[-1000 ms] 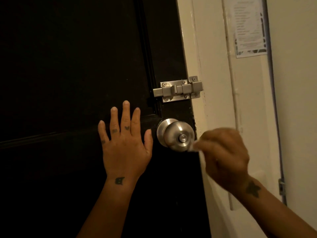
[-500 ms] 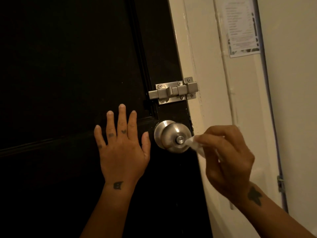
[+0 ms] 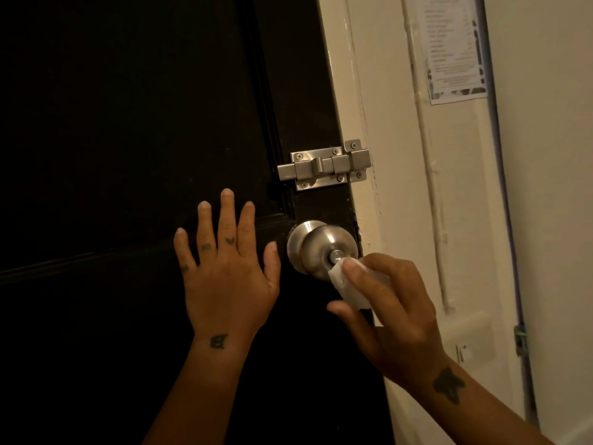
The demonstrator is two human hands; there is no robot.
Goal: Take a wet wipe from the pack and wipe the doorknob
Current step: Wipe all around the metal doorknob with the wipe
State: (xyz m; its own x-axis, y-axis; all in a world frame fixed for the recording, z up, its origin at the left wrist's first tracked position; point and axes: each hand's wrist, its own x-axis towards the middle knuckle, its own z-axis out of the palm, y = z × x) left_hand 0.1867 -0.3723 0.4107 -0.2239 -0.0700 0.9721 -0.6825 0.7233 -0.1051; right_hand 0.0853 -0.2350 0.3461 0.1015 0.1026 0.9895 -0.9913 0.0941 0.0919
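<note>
Against doorknob (image 3: 316, 244) face, wipe (image 3: 339, 280) in right hand (image 3: 394, 316)

Above the fingers (image 3: 369, 281), a steel slide bolt (image 3: 324, 167) spans black panelled door (image 3: 128, 123) and cream-painted frame (image 3: 385, 123); a printed paper notice (image 3: 455, 49) hangs higher right.

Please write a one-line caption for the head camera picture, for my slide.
Right hand presses a wet wipe on the doorknob; left hand lies flat on the dark door.
</note>
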